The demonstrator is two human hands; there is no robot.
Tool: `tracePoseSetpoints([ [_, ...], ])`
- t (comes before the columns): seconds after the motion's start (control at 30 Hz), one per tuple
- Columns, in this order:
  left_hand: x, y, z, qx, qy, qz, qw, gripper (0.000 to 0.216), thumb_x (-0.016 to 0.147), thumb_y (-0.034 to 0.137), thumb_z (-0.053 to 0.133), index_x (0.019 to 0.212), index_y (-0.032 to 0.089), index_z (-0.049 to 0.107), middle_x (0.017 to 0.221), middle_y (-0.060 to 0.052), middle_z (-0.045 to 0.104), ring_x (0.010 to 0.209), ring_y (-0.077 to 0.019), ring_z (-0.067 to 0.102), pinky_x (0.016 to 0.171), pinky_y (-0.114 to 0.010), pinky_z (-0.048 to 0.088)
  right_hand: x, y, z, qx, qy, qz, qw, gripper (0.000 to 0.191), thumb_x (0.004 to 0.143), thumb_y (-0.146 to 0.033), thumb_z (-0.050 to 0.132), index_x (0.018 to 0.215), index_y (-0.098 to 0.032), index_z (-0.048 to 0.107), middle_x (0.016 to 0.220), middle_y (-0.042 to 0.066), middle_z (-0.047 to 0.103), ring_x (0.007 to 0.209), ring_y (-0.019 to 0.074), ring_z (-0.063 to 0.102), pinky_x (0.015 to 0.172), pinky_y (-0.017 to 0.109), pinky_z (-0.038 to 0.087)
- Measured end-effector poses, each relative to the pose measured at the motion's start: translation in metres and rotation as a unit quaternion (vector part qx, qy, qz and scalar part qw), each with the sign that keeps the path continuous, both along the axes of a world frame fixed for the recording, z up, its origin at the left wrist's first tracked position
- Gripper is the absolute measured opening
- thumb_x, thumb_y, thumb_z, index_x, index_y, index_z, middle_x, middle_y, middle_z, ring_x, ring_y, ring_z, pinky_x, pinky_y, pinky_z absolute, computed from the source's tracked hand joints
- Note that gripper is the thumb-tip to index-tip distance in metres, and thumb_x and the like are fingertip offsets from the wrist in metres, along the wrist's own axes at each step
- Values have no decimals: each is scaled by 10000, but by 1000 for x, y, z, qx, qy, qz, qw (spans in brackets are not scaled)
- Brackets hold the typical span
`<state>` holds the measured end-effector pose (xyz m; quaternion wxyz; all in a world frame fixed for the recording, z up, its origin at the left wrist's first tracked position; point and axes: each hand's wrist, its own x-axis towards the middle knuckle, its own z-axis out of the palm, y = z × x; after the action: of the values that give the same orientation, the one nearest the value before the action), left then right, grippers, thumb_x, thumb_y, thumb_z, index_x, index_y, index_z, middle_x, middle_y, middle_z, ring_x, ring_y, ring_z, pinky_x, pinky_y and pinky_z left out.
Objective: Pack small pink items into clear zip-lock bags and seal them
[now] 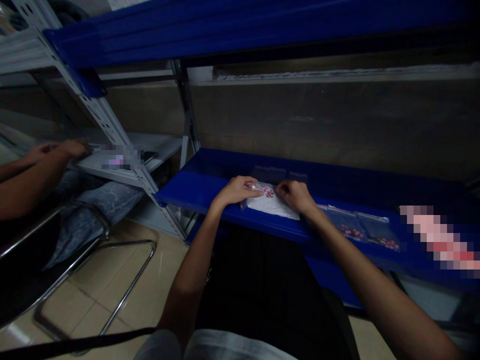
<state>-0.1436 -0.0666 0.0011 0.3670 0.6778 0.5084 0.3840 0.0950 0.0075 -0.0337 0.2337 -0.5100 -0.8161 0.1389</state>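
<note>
On the blue shelf, a white cloth or paper sheet [273, 206] lies between my hands, with several small red and pink pieces [268, 192] on it. My left hand [238, 190] is closed at the sheet's left side, thumb and fingers pinching a clear plastic bag [256, 186]. Over the sheet's right side, my right hand [296, 196] has its fingertips drawn together; whatever is in them is too small or hidden to make out. To the right lie two clear zip bags, one [343, 220] beside the other [377, 227], both with reddish pieces inside.
Behind my hands lie flat clear bags [270, 173]. A blue upper shelf beam [240, 32] crosses overhead, and a grey upright post [116, 132] stands at the left. Further left, another person's hands [71, 148] work at a grey shelf beside a metal-framed chair [129, 285].
</note>
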Motion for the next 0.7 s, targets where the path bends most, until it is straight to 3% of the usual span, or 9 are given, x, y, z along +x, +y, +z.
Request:
tracePoseSetpoints([
  [0.07, 1, 0, -1, -5, -8, -19, 1000, 530, 735, 373, 847, 1164, 81, 739, 1056, -165, 774, 921, -213, 733, 785, -301, 583, -2, -8, 12, -34, 94, 22, 995, 144, 856, -183, 612, 868, -166, 754, 872, 94, 768, 787, 200, 678, 731, 283, 465],
  [0.17, 4, 1, -3, 2, -16, -44, 999, 551, 749, 408, 836, 1188, 92, 733, 1064, -151, 779, 921, -213, 736, 761, -293, 584, -10, -24, 32, -138, 245, 91, 955, 170, 843, -310, 656, 870, -160, 731, 807, 68, 736, 671, 160, 617, 646, 276, 460],
  [0.3, 8, 1, -4, 24, -19, -71, 997, 506, 781, 420, 813, 1183, 122, 738, 1049, -123, 784, 914, -207, 738, 765, -292, 579, -24, -41, 49, -201, 278, 137, 929, 234, 781, -376, 717, 855, -156, 743, 732, 44, 690, 591, 128, 516, 557, 268, 399],
  [0.5, 10, -2, 1, 31, -22, -92, 995, 450, 805, 396, 793, 1173, 142, 745, 1032, -105, 787, 923, -190, 740, 855, -311, 575, -24, -31, 49, -178, 261, 153, 936, 239, 819, -373, 666, 887, -166, 765, 752, 50, 703, 645, 153, 552, 587, 281, 426],
  [0.6, 9, -1, 0, 28, -7, -73, 997, 504, 779, 428, 810, 1180, 128, 746, 1059, -125, 783, 947, -210, 739, 883, -340, 579, -13, -13, 40, -126, 239, 99, 958, 212, 853, -310, 633, 941, -162, 756, 854, 75, 746, 708, 177, 619, 652, 297, 473],
  [0.7, 8, 2, -3, 21, -3, -33, 999, 596, 718, 410, 860, 1210, 99, 732, 1122, -172, 766, 1019, -248, 731, 930, -390, 577, -3, 5, 23, -58, 139, 17, 988, 164, 845, -188, 612, 911, -152, 758, 923, 104, 771, 823, 215, 684, 737, 306, 494],
])
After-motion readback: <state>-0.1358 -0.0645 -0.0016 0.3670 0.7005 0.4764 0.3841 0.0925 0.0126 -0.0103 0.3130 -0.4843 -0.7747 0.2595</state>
